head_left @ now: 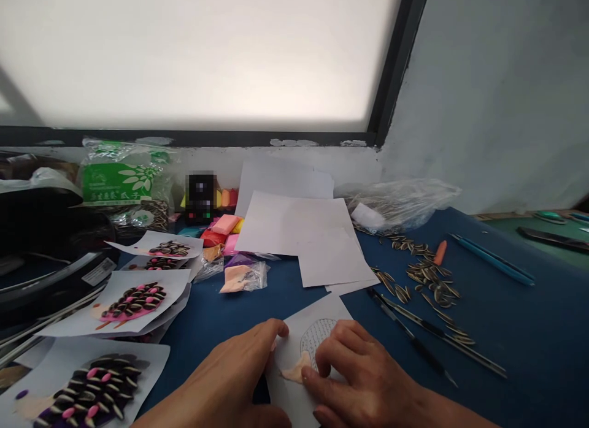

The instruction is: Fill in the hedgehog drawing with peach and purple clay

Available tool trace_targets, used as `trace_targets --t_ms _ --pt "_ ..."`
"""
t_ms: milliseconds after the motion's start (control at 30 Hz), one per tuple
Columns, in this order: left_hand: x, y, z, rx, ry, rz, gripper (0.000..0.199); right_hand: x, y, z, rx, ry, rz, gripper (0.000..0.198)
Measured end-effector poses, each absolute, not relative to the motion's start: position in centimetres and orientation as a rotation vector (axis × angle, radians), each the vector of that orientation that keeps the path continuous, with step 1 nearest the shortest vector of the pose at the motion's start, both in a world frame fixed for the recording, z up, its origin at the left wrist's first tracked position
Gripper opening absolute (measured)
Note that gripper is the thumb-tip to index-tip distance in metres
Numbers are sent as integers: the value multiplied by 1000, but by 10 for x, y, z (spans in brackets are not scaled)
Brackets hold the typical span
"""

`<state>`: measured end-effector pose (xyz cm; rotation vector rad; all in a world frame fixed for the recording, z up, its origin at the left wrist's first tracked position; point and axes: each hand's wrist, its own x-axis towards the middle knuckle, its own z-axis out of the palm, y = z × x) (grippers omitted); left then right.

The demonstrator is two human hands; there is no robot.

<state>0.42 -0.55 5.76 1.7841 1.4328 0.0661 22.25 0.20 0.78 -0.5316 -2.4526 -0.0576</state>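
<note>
A white sheet of paper (292, 409) lies tilted in front of me, with a rounded shape drawn in pen (316, 337) and filled with small marks. On the lower left of that drawing sits a flattened piece of pale peach modelling clay (294, 370). My right hand (356, 370) is closed over the sheet, its fingers curled and pinching at the clay's right side; part of the clay is hidden beneath them. At the paper's left edge, my left hand (246, 366) holds the sheet with bent fingers.
Finished sunflower-seed hedgehog pictures (133, 311) are stacked at left. Behind lie coloured clay packets (225, 225), an opened peach clay packet (242, 278), and blank paper sheets (294, 222). Rightward are loose sunflower seeds (432, 275), a black pen (414, 336), an orange stick (440, 252) and a plastic bag (409, 201).
</note>
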Motion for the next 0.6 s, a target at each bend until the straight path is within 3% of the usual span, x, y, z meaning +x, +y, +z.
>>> trace_targets --t_ms 600 --pt "10 -4 58 1823 1496 26 59 226 2 0 -519 -2464 -89 20"
